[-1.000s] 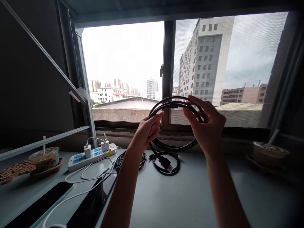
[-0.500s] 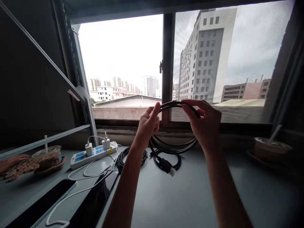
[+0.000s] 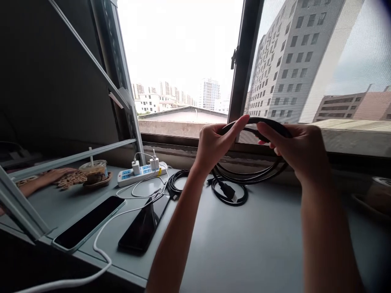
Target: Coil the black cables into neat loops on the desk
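A coiled black cable (image 3: 250, 178) hangs in loops above the desk, held at its top by both hands. My left hand (image 3: 217, 143) is closed on the coil's upper left, thumb lying along the strands. On the upper right, my right hand (image 3: 295, 143) pinches the same coil between thumb and fingers. A black plug with a pale metal end (image 3: 228, 191) dangles from the lower left of the loops. Behind it, a smaller black cable coil (image 3: 244, 199) lies on the desk. Another black coil (image 3: 174, 181) lies left of it, partly behind my left forearm.
On the left are a power strip (image 3: 143, 173) with white chargers, a white cable (image 3: 102, 248), two phones (image 3: 88, 224) and a drink cup (image 3: 93, 173). Another person's arm (image 3: 45, 178) rests beyond the metal frame (image 3: 76, 158). A second cup (image 3: 380, 195) stands far right.
The view has turned left and tilted down. My right thumb has shifted along the top of the coil, and both hands still hold it.
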Demonstrator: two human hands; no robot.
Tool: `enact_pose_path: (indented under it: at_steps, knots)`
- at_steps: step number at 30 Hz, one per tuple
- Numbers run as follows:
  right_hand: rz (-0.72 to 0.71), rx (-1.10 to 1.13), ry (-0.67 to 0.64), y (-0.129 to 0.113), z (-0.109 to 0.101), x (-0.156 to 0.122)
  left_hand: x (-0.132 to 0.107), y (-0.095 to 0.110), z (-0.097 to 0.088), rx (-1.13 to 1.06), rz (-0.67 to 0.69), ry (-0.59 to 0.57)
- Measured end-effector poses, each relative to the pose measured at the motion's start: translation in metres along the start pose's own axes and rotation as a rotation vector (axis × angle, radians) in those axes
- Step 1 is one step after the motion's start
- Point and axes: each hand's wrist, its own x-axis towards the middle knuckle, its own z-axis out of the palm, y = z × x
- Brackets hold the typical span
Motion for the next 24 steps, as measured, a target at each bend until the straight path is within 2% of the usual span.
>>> enact_pose_path:
  at_steps: [4,8,13,15,18,21,24]
  knots:
    - [0.169,0.133,-0.038,-0.008,-0.003,-0.003,-0.002,0.005,-0.009,-0.051,0.013,-0.038]
    - [0.253,0.234,-0.099,-0.016,0.001,-0.007,0.002,-0.006,-0.016,-0.124,-0.034,-0.086]
    - [0.264,0.323,-0.207,-0.018,0.018,-0.010,0.009,-0.022,-0.027,-0.227,-0.127,-0.223]
    - [0.226,0.317,-0.185,-0.015,0.026,-0.010,0.011,-0.024,-0.032,-0.232,-0.183,-0.246]
    - [0.115,0.282,-0.055,-0.010,0.038,-0.011,0.013,-0.028,-0.039,-0.211,-0.290,-0.207]
    - [-0.077,0.158,0.068,-0.006,0.048,-0.015,0.015,-0.032,-0.042,-0.225,-0.395,-0.168]
    - [-0.324,-0.103,0.085,-0.002,0.057,-0.018,0.017,-0.033,-0.045,-0.269,-0.484,-0.193]
